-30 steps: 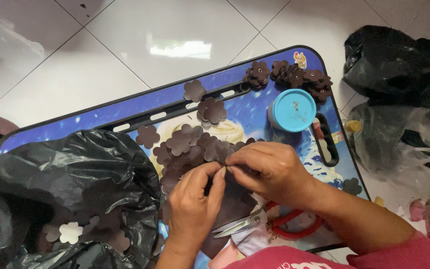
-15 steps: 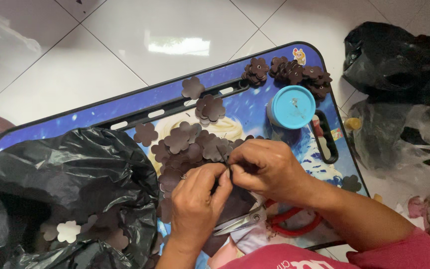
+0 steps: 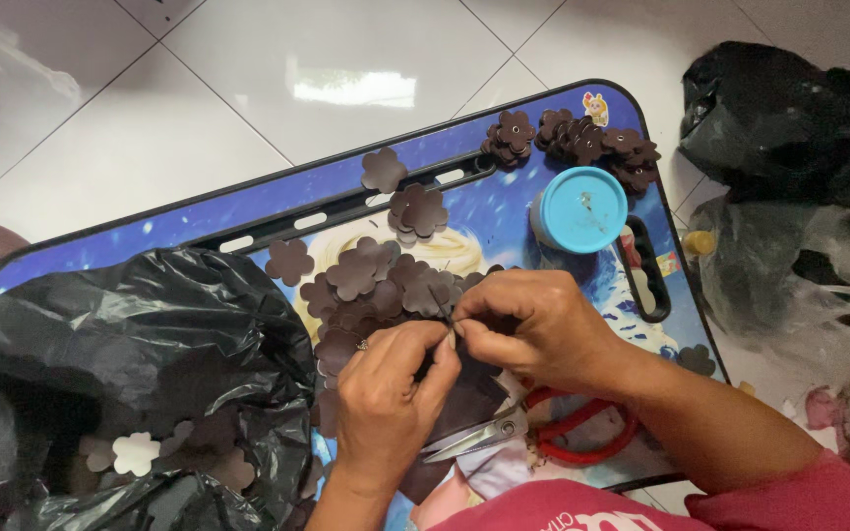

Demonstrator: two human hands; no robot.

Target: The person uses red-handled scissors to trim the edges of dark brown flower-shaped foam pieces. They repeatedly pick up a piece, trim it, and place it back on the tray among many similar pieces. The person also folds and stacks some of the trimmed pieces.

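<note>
Little change since a second ago: both hands stay together mid-tray, right hand (image 3: 543, 329) shifted slightly, the view drifted a bit. Left hand (image 3: 386, 393) and right hand meet fingertip to fingertip, each grip pinched shut on a small dark brown piece (image 3: 453, 339) between them; its shape is mostly hidden by fingers. Just above the hands lies a pile of brown flower-shaped cutouts (image 3: 371, 285) on the blue picture tray (image 3: 199, 231) serving as worktop. Red-handled scissors (image 3: 533, 433) lie beneath the hands, blades shut. Blue round lid (image 3: 579, 208) sits upper right, near stacked flowers (image 3: 573, 143). Black plastic bag (image 3: 120, 364) at left holds more cutouts, one white flower (image 3: 136, 452).
</note>
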